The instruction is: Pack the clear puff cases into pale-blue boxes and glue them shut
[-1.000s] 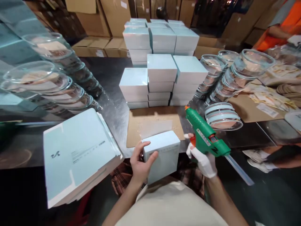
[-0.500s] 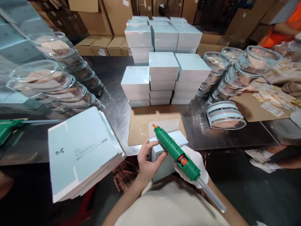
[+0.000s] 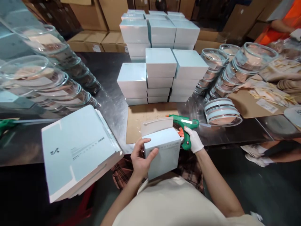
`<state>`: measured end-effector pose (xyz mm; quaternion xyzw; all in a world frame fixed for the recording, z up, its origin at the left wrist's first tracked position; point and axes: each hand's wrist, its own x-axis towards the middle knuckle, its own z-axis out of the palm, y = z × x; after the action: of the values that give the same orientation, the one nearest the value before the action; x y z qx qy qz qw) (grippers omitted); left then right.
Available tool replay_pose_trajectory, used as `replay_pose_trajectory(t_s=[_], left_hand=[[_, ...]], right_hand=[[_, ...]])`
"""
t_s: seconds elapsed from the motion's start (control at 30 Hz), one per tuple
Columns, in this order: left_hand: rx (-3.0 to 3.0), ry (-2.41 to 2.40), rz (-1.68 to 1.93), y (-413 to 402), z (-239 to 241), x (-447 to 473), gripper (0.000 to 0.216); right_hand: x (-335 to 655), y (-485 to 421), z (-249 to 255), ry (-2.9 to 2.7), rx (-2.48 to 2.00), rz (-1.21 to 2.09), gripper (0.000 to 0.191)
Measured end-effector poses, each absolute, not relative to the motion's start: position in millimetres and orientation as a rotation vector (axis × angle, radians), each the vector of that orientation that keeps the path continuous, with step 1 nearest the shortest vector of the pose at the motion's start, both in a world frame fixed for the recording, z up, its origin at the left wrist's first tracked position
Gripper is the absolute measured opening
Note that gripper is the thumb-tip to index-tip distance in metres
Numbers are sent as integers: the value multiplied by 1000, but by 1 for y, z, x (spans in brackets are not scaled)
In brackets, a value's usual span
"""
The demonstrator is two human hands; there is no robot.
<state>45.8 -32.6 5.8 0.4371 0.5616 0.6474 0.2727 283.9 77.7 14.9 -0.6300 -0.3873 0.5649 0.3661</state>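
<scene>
My left hand (image 3: 140, 159) grips the left side of a pale blue box (image 3: 162, 150) held against my lap at the table's near edge. The box's far flap stands open and upright. My right hand (image 3: 193, 140), in a white glove, is closed on a green glue gun (image 3: 185, 122). The gun lies sideways just behind the box's right corner, its orange nozzle pointing left toward the raised flap. A brown cardboard sheet (image 3: 136, 122) lies on the steel table under the flap and the gun.
A pile of flat blue box blanks (image 3: 75, 150) sits at the near left. Closed blue boxes (image 3: 162, 73) are stacked behind the cardboard. Nested glass bowls (image 3: 47, 78) lie left and right, with lids (image 3: 222, 111) close to the gun. A person in orange (image 3: 282, 23) works far right.
The glue gun swung from above the box top down and to the right, now lying sideways behind it. The box's far flap has come up.
</scene>
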Motion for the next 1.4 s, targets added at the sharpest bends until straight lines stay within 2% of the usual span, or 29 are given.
replay_pose_trajectory(t_s=[0.1, 0.2, 0.27, 0.33, 0.43, 0.53, 0.6, 0.7, 0.77, 0.87, 1.1, 1.2, 1.23, 1.3, 1.37, 1.4], left_hand=[[1154, 1488, 1759, -33, 13, 45, 40], [1169, 1462, 1751, -32, 17, 46, 43], [1198, 1407, 1760, -30, 17, 49, 43], [1207, 1353, 1770, -28, 16, 53, 43], [1116, 1294, 1779, -23, 13, 55, 47], [976, 1131, 1845, -19, 10, 52, 59], [981, 1054, 1875, -17, 9, 48, 64], [1141, 1106, 1802, -17, 9, 41, 39], [1210, 1158, 1729, -18, 9, 38, 34], [1201, 1176, 1684, -17, 12, 39, 35], [1285, 1109, 1597, -12, 18, 40, 18], [1328, 1046, 1592, -11, 21, 37, 16], [1326, 1050, 1599, -11, 22, 35, 18], [1245, 1151, 1660, -10, 25, 32, 22], [976, 1336, 1802, -5, 31, 27, 28], [788, 1403, 1871, -1, 34, 23, 33]], right_hand=[[295, 90, 21, -995, -1731, 1434, 52], [299, 80, 40, -1063, -1723, 1205, 38], [288, 70, 53, -1195, -1526, 1192, 48], [273, 66, 59, -1303, -1287, 1373, 62], [263, 66, 61, -1392, -1068, 1500, 57], [275, 67, 64, -1758, -761, 1430, 69], [284, 67, 70, -2045, -554, 1310, 69], [286, 67, 80, -2262, -448, 1074, 46], [283, 68, 84, -2322, -417, 1000, 36], [282, 69, 80, -2357, -388, 975, 33], [289, 58, 43, -2158, -539, 869, 32], [287, 57, 38, -2144, -543, 878, 27], [286, 56, 39, -2155, -558, 863, 28], [281, 51, 43, -2163, -654, 711, 45], [273, 41, 46, -2167, -700, 378, 69], [269, 35, 47, -2195, -659, 179, 72]])
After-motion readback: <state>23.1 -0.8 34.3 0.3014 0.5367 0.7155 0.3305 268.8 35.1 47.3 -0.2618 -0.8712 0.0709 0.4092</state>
